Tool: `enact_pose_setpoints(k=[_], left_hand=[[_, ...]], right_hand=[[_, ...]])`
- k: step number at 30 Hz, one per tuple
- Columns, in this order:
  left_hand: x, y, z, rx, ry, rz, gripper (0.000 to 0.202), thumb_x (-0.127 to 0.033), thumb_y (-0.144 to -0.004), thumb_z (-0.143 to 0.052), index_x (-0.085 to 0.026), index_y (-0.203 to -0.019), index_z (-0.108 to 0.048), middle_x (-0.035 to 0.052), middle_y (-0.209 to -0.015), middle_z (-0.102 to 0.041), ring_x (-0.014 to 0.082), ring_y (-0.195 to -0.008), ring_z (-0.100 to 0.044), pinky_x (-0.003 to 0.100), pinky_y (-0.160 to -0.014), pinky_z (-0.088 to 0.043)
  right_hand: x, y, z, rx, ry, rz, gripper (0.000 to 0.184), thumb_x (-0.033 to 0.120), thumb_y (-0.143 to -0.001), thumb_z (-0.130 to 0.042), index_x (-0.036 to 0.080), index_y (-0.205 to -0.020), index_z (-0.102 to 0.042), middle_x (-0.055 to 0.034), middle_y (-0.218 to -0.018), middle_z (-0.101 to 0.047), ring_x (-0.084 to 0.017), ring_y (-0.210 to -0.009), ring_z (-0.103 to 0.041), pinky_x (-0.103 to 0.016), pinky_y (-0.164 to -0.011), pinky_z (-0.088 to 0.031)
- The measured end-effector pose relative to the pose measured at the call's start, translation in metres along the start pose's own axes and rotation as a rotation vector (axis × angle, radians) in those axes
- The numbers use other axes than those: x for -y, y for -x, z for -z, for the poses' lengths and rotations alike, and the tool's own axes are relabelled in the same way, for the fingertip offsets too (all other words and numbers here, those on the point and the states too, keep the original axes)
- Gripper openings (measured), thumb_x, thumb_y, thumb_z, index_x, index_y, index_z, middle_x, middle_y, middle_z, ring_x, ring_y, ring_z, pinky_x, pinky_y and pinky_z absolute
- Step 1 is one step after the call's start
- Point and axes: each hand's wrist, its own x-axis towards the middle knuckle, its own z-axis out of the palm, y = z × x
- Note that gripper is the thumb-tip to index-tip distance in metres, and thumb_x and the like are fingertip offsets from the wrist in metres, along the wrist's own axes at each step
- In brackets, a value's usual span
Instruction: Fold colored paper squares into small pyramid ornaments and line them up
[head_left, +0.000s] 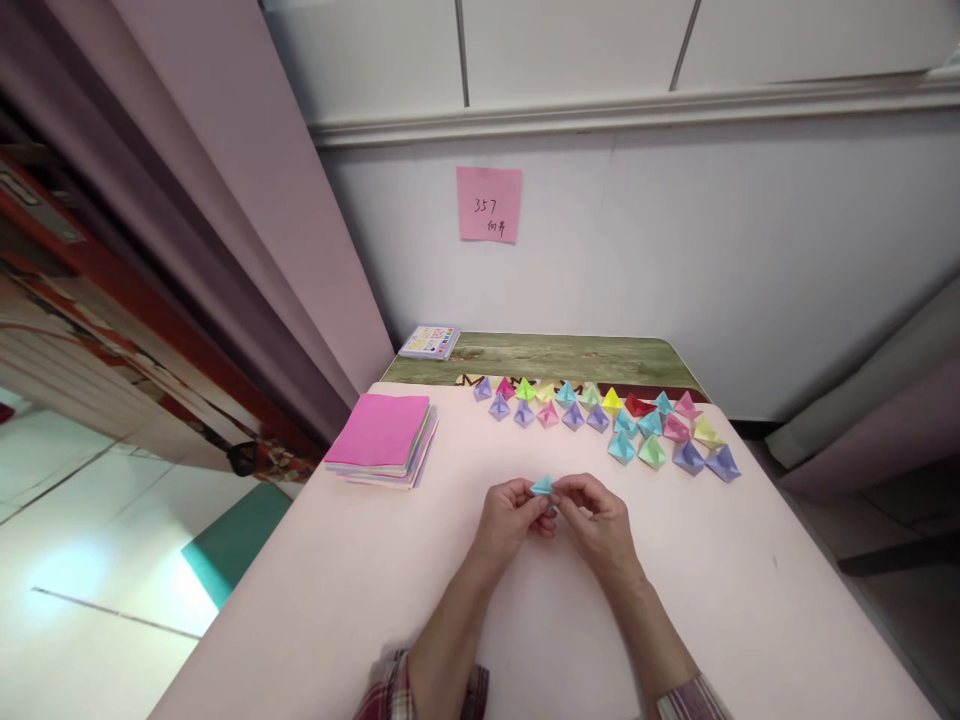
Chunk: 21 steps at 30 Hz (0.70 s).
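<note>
On the pale pink tabletop (750,610): origami boats (598,420), twenty-three, mixed colours, rowed along the far edge and toward the right edge. Square-paper stack (381,430), one, magenta on top, near the left edge. Light-blue folded paper (541,486), one, central, pinched by the fingers of left hand (506,518) and right hand (598,522). Wide bare room either side of the hands.

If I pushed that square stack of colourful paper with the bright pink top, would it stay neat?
Maybe not: the square stack of colourful paper has lower edges poking out unevenly, so layers might slide apart. It probably wouldn't roll or tip, being flat and wide. Single sheets may be floppy, since their edges look thin.
</note>
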Motion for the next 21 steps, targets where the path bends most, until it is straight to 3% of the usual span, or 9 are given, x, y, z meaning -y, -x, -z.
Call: enact_pose_setpoints(k=[3,8,13,17,21], left_hand=[[0.002,-0.001,0.000,0.051,0.016,-0.022,0.033,-0.038,-0.068,-0.079,-0.010,-0.081,-0.069,0.0051,-0.068,-0.069,0.0130,-0.054,-0.062,0.026,-0.058,-0.053],[0.001,-0.001,0.001,0.040,-0.034,-0.096,0.027,-0.035,-0.072,-0.077,-0.012,-0.082,-0.069,0.0022,-0.064,-0.067,0.0122,-0.057,-0.060,0.024,-0.059,-0.050],[0.000,-0.001,0.001,0.036,-0.064,-0.083,0.028,-0.036,-0.070,-0.078,-0.012,-0.080,-0.067,0.0022,-0.063,-0.067,0.0125,-0.056,-0.060,0.024,-0.059,-0.050],[0.002,-0.001,0.000,-0.037,-0.034,-0.047,0.036,-0.038,-0.066,-0.081,-0.015,-0.081,-0.058,0.0003,-0.060,-0.066,0.0136,-0.053,-0.061,0.026,-0.057,-0.052],[0.002,0.000,-0.001,-0.040,-0.055,-0.075,0.039,-0.040,-0.069,-0.078,-0.019,-0.089,-0.053,-0.0018,-0.062,-0.066,0.0141,-0.053,-0.062,0.027,-0.057,-0.052]], right_hand=[[-0.001,-0.002,0.003,0.071,0.059,0.089,0.019,0.028,-0.085,-0.064,0.026,-0.102,-0.073,-0.0060,-0.094,-0.067,-0.019,-0.087,-0.064,-0.032,-0.075,-0.053],[-0.007,-0.003,0.004,0.131,0.047,0.060,0.029,0.030,-0.086,-0.064,0.028,-0.114,-0.069,-0.0057,-0.096,-0.066,-0.019,-0.089,-0.064,-0.032,-0.076,-0.054],[-0.014,-0.003,0.005,0.133,0.056,0.001,0.026,0.036,-0.085,-0.065,0.027,-0.108,-0.073,-0.0065,-0.095,-0.068,-0.020,-0.087,-0.066,-0.032,-0.073,-0.055],[-0.015,-0.003,0.004,0.100,0.068,-0.045,0.025,0.040,-0.082,-0.067,0.025,-0.100,-0.076,-0.0081,-0.097,-0.070,-0.021,-0.086,-0.066,-0.032,-0.073,-0.055],[-0.011,-0.003,0.001,0.088,-0.066,-0.217,0.030,0.046,-0.078,-0.071,0.020,-0.091,-0.076,-0.0082,-0.085,-0.073,-0.022,-0.075,-0.068,-0.033,-0.067,-0.055]])
